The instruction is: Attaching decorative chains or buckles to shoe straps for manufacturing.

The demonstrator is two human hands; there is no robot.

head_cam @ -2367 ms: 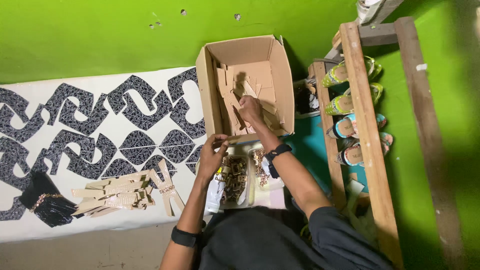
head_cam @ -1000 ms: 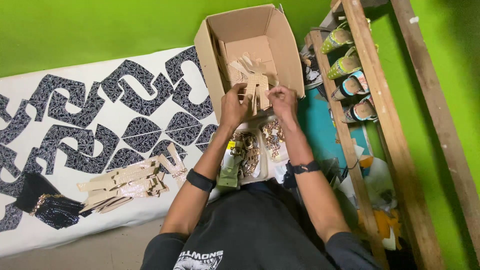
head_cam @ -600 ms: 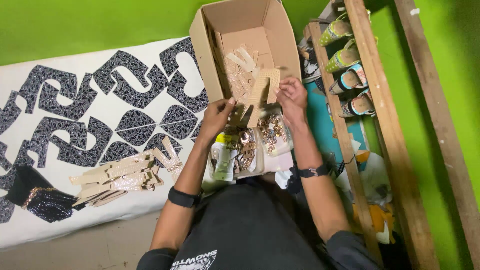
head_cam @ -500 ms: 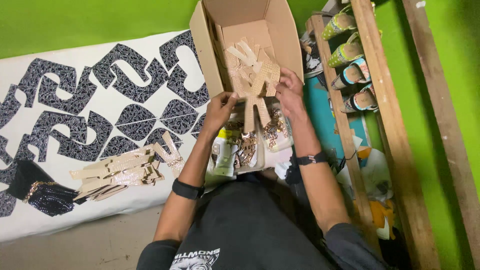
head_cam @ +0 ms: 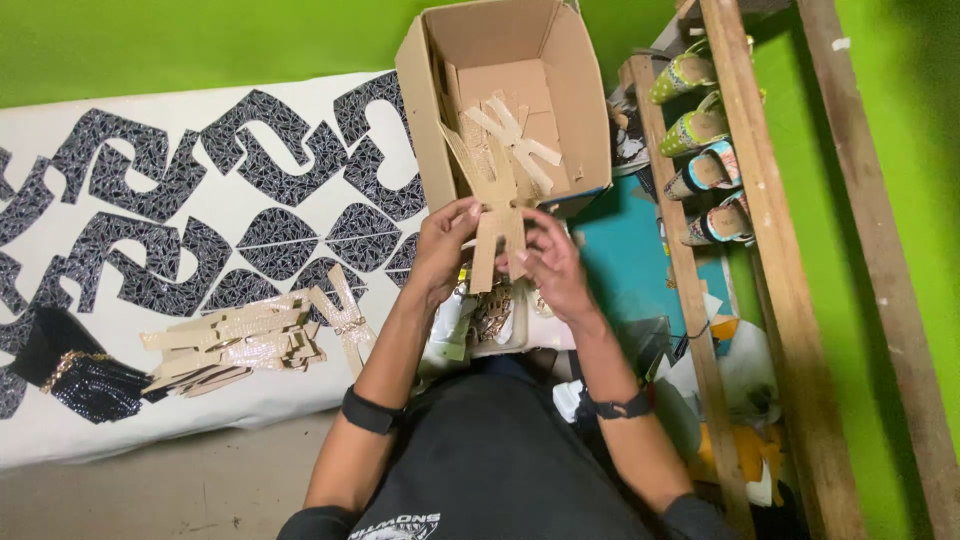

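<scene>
Head view: the left hand (head_cam: 443,240) and the right hand (head_cam: 550,262) both pinch a small stack of cardboard strips (head_cam: 497,222), held upright just below the open cardboard box (head_cam: 505,95), above the tray of trinkets (head_cam: 492,318). I judge it best to keep the edges squared, thumbs pressing flat so no strip slides out. More strips lie piled (head_cam: 240,340) on the patterned cloth (head_cam: 190,200).

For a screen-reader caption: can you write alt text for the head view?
Two hands, left hand and right hand, hold tan card pieces just below an open cardboard box. A stack of similar pieces lies on a white sheet with black cut-outs; sandals sit on a wooden rack to the right.
</scene>
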